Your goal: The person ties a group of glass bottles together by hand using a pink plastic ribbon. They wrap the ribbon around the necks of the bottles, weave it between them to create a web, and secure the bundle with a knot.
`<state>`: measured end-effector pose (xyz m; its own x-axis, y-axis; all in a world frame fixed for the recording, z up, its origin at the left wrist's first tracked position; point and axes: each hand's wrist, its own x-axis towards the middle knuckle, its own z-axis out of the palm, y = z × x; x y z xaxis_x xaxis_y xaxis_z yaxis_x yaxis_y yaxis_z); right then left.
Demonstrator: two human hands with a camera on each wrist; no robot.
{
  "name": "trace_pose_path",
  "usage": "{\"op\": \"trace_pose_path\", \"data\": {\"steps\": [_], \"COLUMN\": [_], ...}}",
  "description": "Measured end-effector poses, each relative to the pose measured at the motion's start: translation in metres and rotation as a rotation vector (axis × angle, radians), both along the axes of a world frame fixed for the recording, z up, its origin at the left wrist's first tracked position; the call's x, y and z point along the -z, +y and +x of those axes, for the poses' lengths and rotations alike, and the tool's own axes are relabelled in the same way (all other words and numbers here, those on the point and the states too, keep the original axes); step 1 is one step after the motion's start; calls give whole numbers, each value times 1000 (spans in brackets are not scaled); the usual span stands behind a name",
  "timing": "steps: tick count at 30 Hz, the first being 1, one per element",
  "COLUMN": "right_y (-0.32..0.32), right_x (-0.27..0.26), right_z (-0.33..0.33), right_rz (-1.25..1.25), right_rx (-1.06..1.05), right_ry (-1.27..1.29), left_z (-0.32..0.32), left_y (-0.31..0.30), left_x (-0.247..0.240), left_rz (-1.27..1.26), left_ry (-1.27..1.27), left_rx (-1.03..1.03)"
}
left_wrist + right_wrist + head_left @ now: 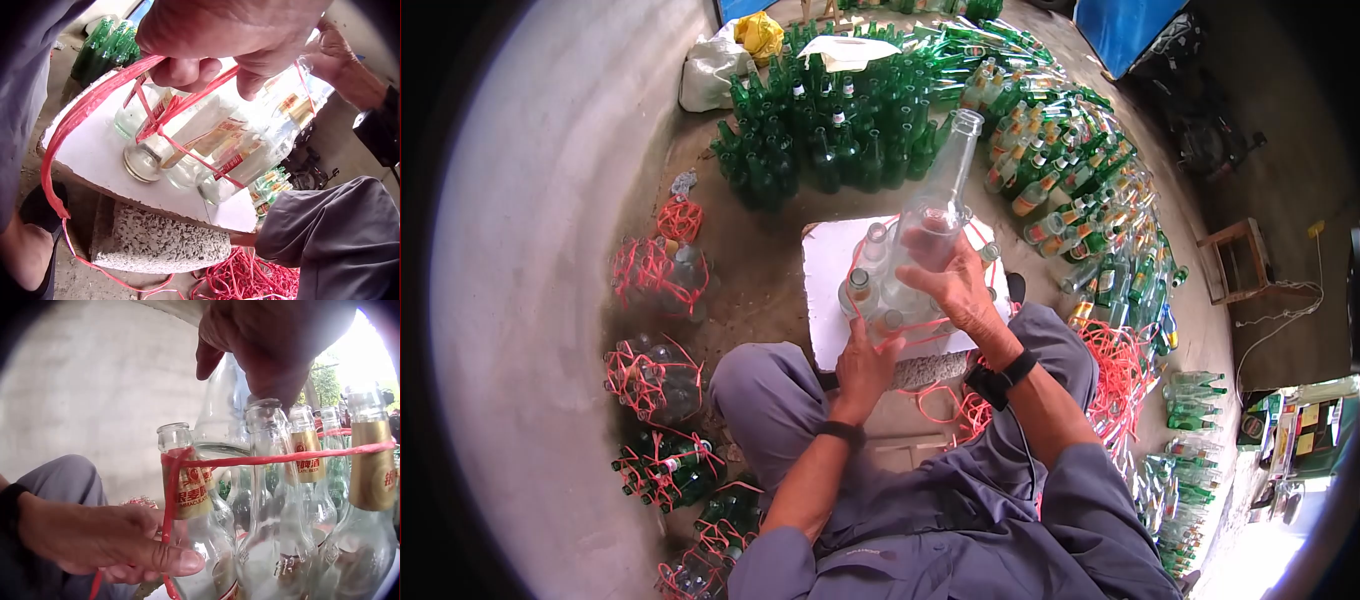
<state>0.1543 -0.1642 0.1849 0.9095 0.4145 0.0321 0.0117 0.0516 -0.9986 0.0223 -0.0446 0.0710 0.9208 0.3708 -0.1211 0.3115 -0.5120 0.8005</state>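
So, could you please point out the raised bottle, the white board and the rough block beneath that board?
Raised bottle [956,155]: head view, on its clear neck.
White board [828,275]: head view, on its bare left part.
Rough block [159,242]: left wrist view, on its speckled side.

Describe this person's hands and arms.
Left hand and right hand are bare. Grey-purple fabric sleeves end near the elbows. The left wrist wears a black band; the right, a black strap, boxy black device and thin dark cable.

Room runs along the left side of the white board [828,290], but clustered bottles [874,244] and red cord [300,457] block its middle.
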Motion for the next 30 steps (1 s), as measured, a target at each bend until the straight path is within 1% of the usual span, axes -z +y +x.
{"op": "trace_pose_path", "data": {"steps": [4,7,9,15,22,24,25,27,30], "right_y": [0,1,2,7,10,10,10,13,13], "right_x": [-2,-3,-3,3,7,-6,-10,-16,-15], "right_z": [6,9,9,11,17,9,8,6,6], "right_rz": [-74,-86,-153,-188,-214,-519,-519,-584,-606], "right_rx": [-12,-29,-37,-8,-33,-27,-27,-45,-36], "right_ry": [-11,-16,14,-82,-106,-255,-254,-166,-161], "left_z": [0,0,1,0,1,1,1,1,1], "left_y": [0,0,0,0,0,0,0,1,0], "left_x": [-7,-2,0,-3,-8,-7,-6,-9,-9], "left_rz": [-9,-21,-19,-29,-50,-55,-61,-67,-70], "left_ry": [12,3,4,27,44,41,37,40,18], "left_rx": [2,5,5,3,-4,-4,-5,2,7]}}
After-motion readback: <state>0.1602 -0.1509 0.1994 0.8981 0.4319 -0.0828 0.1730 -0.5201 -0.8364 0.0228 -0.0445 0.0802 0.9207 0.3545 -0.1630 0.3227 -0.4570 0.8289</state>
